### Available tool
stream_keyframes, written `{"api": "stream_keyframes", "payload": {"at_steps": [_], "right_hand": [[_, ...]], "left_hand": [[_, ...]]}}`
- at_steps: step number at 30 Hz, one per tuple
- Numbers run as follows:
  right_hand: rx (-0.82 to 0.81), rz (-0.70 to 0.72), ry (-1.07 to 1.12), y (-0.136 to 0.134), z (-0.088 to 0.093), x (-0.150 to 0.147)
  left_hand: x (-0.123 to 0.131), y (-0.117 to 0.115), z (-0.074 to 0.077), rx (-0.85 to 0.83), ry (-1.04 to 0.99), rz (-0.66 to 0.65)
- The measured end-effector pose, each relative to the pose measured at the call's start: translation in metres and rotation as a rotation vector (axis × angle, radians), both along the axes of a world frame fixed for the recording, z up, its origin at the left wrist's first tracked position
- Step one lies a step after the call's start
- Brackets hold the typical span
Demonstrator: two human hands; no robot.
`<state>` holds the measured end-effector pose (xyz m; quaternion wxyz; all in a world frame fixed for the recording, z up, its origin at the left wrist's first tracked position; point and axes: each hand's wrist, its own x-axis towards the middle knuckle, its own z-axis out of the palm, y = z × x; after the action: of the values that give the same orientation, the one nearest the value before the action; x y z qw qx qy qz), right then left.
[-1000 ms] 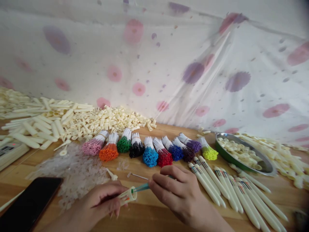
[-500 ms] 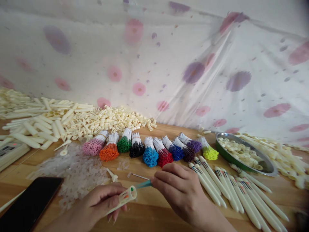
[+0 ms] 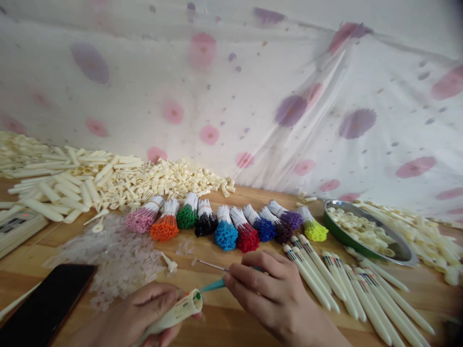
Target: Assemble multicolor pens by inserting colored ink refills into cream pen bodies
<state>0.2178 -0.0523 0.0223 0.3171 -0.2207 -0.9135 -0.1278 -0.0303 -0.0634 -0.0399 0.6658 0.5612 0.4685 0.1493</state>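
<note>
My left hand [image 3: 139,313] is closed round a cream pen barrel [image 3: 172,314], its open end turned toward my right hand. My right hand [image 3: 269,294] pinches a teal refill [image 3: 214,285] whose tip sits at the barrel's mouth. Coloured tips show inside the barrel's opening. Behind the hands lies a row of refill bundles [image 3: 224,224] in pink, orange, green, black, blue, red, purple and yellow. A thin loose refill [image 3: 211,265] lies on the wooden table [image 3: 217,332] just past my right hand.
Finished cream pens [image 3: 343,284] lie in a row at the right, by a green-rimmed metal dish [image 3: 365,229] of cream parts. Heaps of cream barrels and caps [image 3: 108,178] fill the left back. Clear small parts [image 3: 112,255], a dark phone [image 3: 43,303] and a floral cloth [image 3: 253,96] behind.
My left hand has tipped the barrel lower and drawn it nearer. The teal refill stays at the barrel's mouth, with my right hand shifted slightly down.
</note>
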Motion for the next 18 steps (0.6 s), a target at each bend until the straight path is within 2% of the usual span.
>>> {"api": "stream_keyframes", "payload": {"at_steps": [5,18], "right_hand": [[0.005,0.008,-0.007,-0.0007,0.0010,-0.0013],[-0.038,0.018,-0.014,-0.0016,0.0000,-0.0009]], "left_hand": [[0.0015,0.0003,-0.0004,-0.007,-0.013,0.040],[0.0010,-0.0002,-0.0020,-0.003,-0.032,0.024]]}}
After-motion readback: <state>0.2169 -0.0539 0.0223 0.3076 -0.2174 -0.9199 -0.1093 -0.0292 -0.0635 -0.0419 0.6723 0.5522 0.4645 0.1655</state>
